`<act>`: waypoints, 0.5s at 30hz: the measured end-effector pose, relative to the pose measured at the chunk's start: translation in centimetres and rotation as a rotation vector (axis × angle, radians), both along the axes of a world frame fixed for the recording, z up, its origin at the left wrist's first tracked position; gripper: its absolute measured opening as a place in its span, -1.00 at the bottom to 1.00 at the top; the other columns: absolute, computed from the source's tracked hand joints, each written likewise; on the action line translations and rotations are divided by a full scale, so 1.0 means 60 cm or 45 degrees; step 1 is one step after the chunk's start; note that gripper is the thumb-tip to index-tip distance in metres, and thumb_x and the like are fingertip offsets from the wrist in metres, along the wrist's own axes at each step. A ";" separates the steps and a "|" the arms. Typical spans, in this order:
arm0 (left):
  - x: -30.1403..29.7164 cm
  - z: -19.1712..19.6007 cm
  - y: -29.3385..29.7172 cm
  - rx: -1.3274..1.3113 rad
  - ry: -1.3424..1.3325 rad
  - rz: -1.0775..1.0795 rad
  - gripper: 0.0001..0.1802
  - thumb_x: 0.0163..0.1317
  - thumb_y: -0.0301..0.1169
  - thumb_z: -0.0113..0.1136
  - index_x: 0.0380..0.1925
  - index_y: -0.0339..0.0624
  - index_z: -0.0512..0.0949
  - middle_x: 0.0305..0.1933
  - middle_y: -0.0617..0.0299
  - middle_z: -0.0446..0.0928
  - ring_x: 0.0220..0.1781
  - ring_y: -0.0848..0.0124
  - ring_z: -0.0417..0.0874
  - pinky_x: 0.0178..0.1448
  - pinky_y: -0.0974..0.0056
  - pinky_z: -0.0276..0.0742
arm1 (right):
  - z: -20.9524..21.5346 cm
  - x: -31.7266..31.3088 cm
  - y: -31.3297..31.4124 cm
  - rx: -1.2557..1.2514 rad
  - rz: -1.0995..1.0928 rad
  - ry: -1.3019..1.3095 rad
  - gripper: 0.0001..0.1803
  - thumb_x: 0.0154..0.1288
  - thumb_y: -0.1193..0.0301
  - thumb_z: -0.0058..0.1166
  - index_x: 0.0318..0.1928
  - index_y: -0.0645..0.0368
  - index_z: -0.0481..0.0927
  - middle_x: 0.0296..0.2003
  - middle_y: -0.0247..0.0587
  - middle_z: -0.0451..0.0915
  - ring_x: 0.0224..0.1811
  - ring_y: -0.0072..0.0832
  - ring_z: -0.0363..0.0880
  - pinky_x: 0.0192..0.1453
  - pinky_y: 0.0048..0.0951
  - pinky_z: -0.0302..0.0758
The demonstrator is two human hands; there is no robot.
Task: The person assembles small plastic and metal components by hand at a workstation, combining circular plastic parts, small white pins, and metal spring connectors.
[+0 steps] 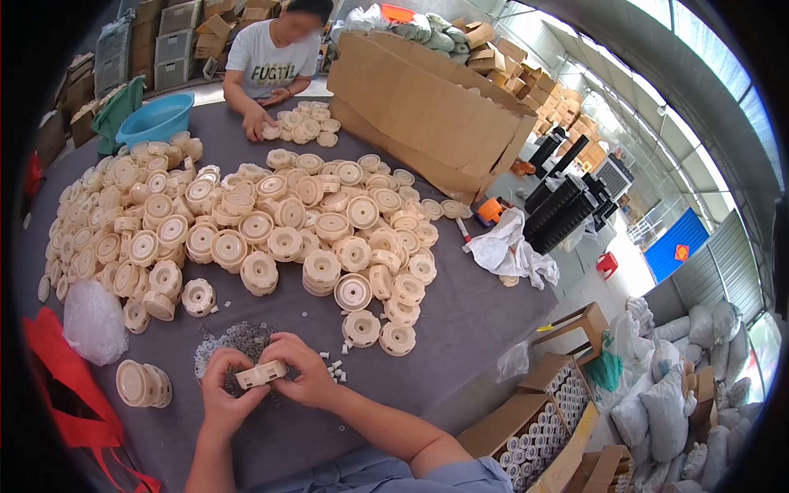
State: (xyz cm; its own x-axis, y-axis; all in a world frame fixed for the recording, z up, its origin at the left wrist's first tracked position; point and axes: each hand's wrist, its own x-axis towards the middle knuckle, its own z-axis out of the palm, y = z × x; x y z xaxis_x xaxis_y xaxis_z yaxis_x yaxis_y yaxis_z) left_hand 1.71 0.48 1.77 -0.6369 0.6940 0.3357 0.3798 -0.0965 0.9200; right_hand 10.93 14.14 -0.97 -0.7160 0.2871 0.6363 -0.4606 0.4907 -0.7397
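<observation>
Between my two hands, a round cream plastic part [261, 375] with notches in its rim is held tilted, edge toward me. My left hand [220, 393] pinches its left side. The right side is gripped by my right hand [297, 371], fingers curled over it. Just behind and below the hands lies a pile of small grey clips or screws [233, 343], partly hidden by them. Several small white plugs [335, 370] are scattered right of my right hand. To the left stands a short stack of the same cream parts [143, 384].
A large heap of cream round parts [255, 223] covers the table's middle. A clear plastic bag [96, 322] and red cloth [72, 370] lie left. Across the table, a person [275, 62] handles similar parts beside a big cardboard box [427, 107]. Boxes of white cylinders [534, 440] stand lower right.
</observation>
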 end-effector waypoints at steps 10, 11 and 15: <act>-0.001 0.006 0.004 0.268 0.261 -0.144 -0.57 -0.28 -0.55 0.30 -0.28 -0.16 0.47 -0.22 0.14 0.46 -0.13 0.25 0.49 -0.07 0.24 0.38 | 0.032 0.005 0.005 0.190 -0.138 0.217 -0.62 -0.29 0.63 0.19 -0.32 0.13 0.47 -0.33 -0.27 0.53 -0.23 -0.34 0.51 0.09 -0.13 0.30; -0.002 0.006 0.000 0.290 0.275 -0.124 -0.55 -0.29 -0.55 0.30 -0.26 -0.15 0.47 -0.20 0.14 0.46 -0.11 0.23 0.48 -0.06 0.23 0.37 | 0.038 0.004 0.001 0.213 -0.128 0.199 -0.64 -0.28 0.62 0.20 -0.35 0.10 0.47 -0.34 -0.30 0.54 -0.25 -0.36 0.52 0.07 -0.13 0.31; -0.012 0.008 -0.011 0.295 0.375 -0.159 -0.54 -0.31 -0.54 0.29 -0.27 -0.14 0.48 -0.21 0.16 0.46 -0.11 0.21 0.49 -0.04 0.21 0.35 | 0.040 0.003 -0.006 0.290 -0.125 0.197 -0.66 -0.25 0.59 0.22 -0.36 0.08 0.45 -0.34 -0.32 0.54 -0.25 -0.38 0.52 0.07 -0.14 0.32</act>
